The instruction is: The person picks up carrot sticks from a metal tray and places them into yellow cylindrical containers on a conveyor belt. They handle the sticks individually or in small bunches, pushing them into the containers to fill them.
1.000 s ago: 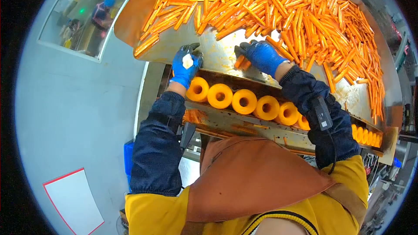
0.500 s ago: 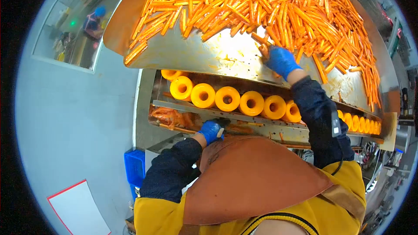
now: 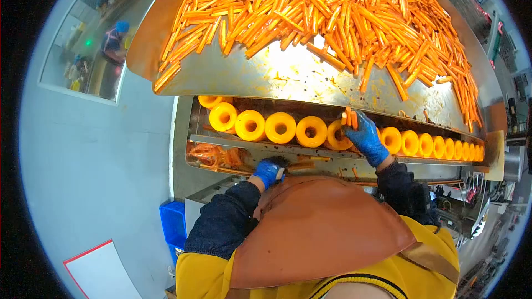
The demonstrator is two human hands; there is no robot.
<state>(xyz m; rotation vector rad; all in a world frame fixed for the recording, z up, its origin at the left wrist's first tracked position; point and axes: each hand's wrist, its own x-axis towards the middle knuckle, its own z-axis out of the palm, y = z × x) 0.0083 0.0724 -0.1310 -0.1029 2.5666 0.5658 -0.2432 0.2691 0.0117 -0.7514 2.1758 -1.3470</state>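
In a blue glove, my right hand [image 3: 366,138] is closed round a few orange carrot sticks [image 3: 349,117], their ends showing above the fingers. It is over the row of yellow ring-shaped cups [image 3: 311,132], partly covering one or two. My left hand [image 3: 269,171], also gloved in blue, is closed low at the front of the lower metal trough, by a dark bristly patch [image 3: 280,161]. A pale tip shows at its fingers, but I cannot tell what it holds. Many carrot sticks [image 3: 332,11] lie heaped on the sloping metal tray [image 3: 221,75] above the cups.
Orange scraps [image 3: 216,155] lie in the left end of the lower trough [image 3: 310,158]. A blue bin [image 3: 174,224] stands at the left below the wall. Behind a window [image 3: 88,39] there is another person. My brown apron [image 3: 321,232] reaches the trough's front edge.
My right hand has come down from the edge of the heap to the yellow cups, with carrot sticks in it. My left hand has stayed nearly in place. The view has shifted slightly.
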